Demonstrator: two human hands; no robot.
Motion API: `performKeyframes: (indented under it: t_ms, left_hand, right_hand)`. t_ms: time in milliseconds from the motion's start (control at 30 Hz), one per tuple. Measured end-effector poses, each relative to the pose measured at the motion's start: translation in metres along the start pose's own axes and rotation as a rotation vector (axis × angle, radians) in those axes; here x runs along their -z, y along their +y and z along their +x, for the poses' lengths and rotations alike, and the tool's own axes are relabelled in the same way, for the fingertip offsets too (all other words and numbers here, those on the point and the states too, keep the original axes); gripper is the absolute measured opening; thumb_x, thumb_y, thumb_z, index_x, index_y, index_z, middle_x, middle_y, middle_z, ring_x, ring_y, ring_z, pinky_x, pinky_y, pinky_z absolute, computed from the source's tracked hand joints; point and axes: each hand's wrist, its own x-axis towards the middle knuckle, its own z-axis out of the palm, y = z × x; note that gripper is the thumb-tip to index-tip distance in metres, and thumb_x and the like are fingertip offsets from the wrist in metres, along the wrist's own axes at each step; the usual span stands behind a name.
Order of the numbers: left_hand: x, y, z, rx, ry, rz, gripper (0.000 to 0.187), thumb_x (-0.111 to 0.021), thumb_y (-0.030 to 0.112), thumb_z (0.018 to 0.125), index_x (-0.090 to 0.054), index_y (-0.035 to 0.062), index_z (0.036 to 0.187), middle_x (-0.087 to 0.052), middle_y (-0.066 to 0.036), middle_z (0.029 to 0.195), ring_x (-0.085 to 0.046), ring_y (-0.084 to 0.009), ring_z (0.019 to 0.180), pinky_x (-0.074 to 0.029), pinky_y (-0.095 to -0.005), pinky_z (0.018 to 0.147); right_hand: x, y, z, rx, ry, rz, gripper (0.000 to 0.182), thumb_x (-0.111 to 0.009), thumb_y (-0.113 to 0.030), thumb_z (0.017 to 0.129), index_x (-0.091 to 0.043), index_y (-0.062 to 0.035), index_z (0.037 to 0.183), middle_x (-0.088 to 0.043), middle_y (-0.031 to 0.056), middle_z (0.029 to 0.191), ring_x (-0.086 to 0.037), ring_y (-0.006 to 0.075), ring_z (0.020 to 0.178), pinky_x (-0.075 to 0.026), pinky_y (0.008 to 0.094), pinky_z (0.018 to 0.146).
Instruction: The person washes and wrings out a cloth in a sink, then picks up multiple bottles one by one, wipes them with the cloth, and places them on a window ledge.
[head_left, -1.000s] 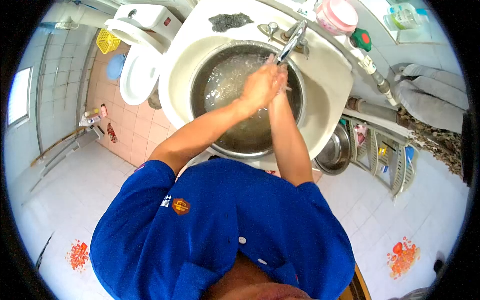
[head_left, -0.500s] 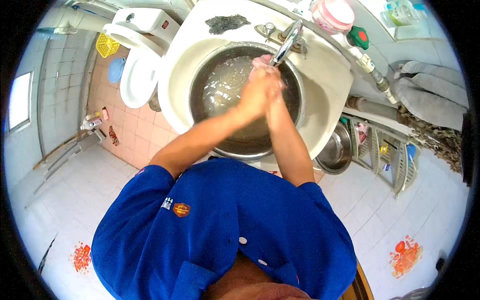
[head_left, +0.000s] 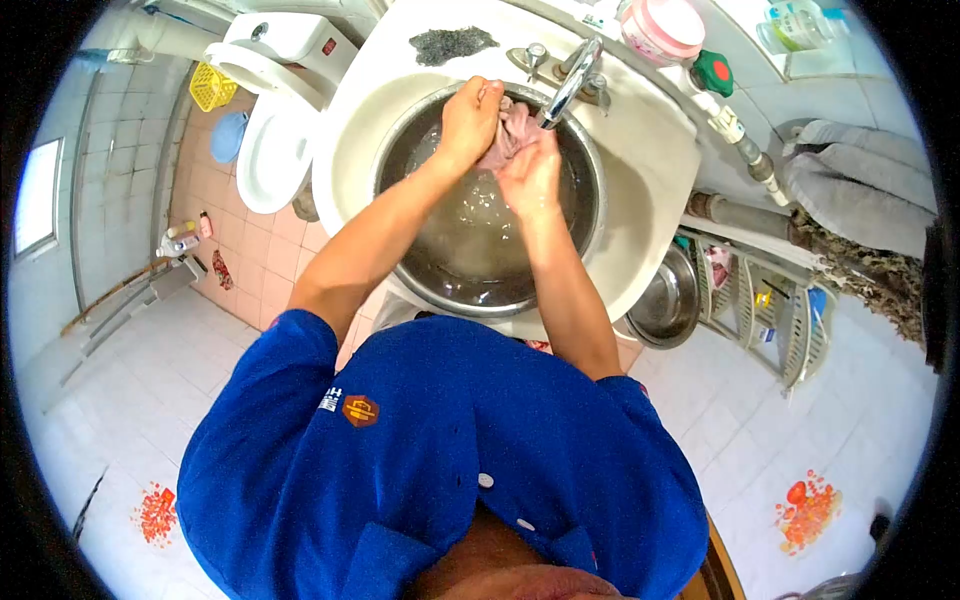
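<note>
A wet pink cloth [head_left: 513,133] is stretched between my hands under the curved tap [head_left: 575,85]. My left hand [head_left: 472,122] is closed in a fist on the cloth's left end. On the other side, my right hand [head_left: 531,178] grips the cloth from below, its fingers partly hidden by the folds. Both hands are above a round metal basin [head_left: 598,215] of cloudy water, which sits in the white sink [head_left: 345,150].
A dark scouring pad [head_left: 452,46] lies on the sink's back ledge, and a pink tub [head_left: 664,30] stands behind the tap. Left is a toilet [head_left: 272,155]; at right, another metal bowl [head_left: 665,300] and a plastic rack [head_left: 765,300]. Grey cloths [head_left: 860,180] hang at far right.
My hands were clasped together beneath the tap around the cloth. They have come apart, the left moving leftward and up, and the cloth now shows opened between them.
</note>
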Motion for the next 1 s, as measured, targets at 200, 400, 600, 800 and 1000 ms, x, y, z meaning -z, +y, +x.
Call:
performKeyframes:
  t_ms: [200, 400, 600, 800, 1000]
  left_hand:
    - [-0.025, 0.028, -0.089, -0.403, -0.129, -0.058, 0.015, -0.065, 0.019, 0.088, -0.065, 0.0053, 0.093, -0.063, -0.013, 0.089, -0.064, -0.026, 0.088, -0.05, -0.038, 0.078]
    - [-0.011, 0.013, -0.024, -0.009, -0.028, 0.119, 0.027, -0.05, 0.027, 0.097, -0.061, 0.0029, 0.093, -0.063, -0.023, 0.084, -0.063, -0.0403, 0.075, -0.049, -0.0459, 0.065]
    - [-0.019, 0.014, -0.031, -0.067, 0.052, -0.003, 0.025, -0.054, 0.026, 0.096, -0.06, 0.0021, 0.094, -0.062, -0.019, 0.079, -0.059, -0.0324, 0.07, -0.048, -0.0387, 0.066]
    - [0.029, -0.036, -0.011, 0.192, -0.246, -0.222, 0.029, -0.061, 0.02, 0.09, -0.06, 0.0044, 0.114, -0.062, -0.006, 0.102, -0.056, -0.0156, 0.09, -0.046, -0.0296, 0.08]
    - [0.027, -0.012, -0.033, -0.339, -0.419, -0.046, 0.072, -0.074, 0.01, 0.063, -0.052, 0.0071, 0.132, -0.055, -0.02, 0.127, -0.05, -0.034, 0.121, -0.041, -0.0404, 0.101]
  right_hand:
    - [0.043, -0.014, 0.031, -0.075, -0.306, 0.244, 0.046, -0.051, -0.058, 0.091, -0.061, -0.0146, 0.102, -0.065, 0.0067, 0.1, -0.061, 0.0229, 0.097, -0.047, 0.0431, 0.092]
    - [-0.007, -0.003, 0.016, 0.017, 0.19, -0.131, 0.017, -0.052, -0.027, 0.093, -0.058, -0.0115, 0.097, -0.063, 0.0004, 0.083, -0.061, 0.0134, 0.069, -0.049, 0.0264, 0.055]
    - [0.041, -0.013, 0.05, -0.098, -0.2, -0.072, 0.03, -0.056, -0.037, 0.095, -0.056, -0.0082, 0.102, -0.062, 0.0063, 0.09, -0.064, 0.0179, 0.083, -0.055, 0.0328, 0.072]
    - [-0.016, -0.04, -0.003, 0.057, 0.133, -0.257, 0.031, -0.05, -0.032, 0.099, -0.056, -0.0032, 0.108, -0.065, 0.012, 0.1, -0.066, 0.0231, 0.089, -0.055, 0.0366, 0.079]
    - [-0.025, -0.042, -0.001, -0.037, 0.042, -0.233, 0.03, -0.056, -0.036, 0.096, -0.057, -0.0063, 0.099, -0.061, 0.006, 0.089, -0.061, 0.0189, 0.075, -0.052, 0.0339, 0.066]
